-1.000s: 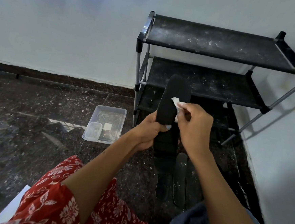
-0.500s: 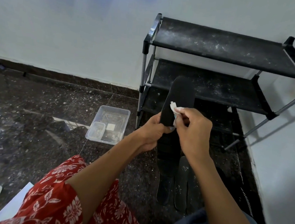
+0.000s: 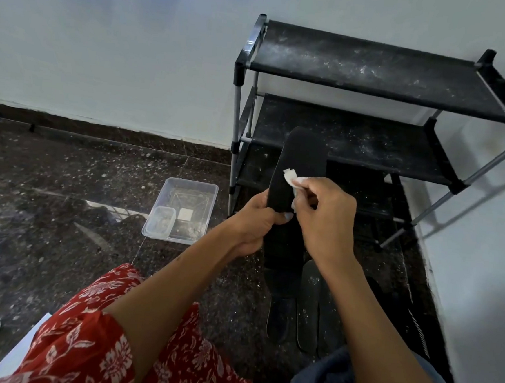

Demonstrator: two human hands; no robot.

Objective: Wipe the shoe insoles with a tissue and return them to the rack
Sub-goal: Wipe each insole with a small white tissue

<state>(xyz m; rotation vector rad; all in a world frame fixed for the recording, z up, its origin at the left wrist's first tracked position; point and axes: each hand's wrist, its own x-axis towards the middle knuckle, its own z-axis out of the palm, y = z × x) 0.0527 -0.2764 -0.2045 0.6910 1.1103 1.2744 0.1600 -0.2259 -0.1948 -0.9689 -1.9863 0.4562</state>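
Rack (image 3: 376,65): dusty shelves, just behind. Insole (image 3: 300,165): held upright before it, light and bendy by its look; your left hand (image 3: 258,222) clamps its midsection, a sound grip. Tissue (image 3: 293,179): flimsy; your right hand (image 3: 324,218) pinches it against the insole.

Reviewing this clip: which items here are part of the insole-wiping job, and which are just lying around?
Part of the job: held insole in left hand; tissue pinched by right hand; insoles on the floor; rack.

Lying about: clear plastic tub; small container inside it.
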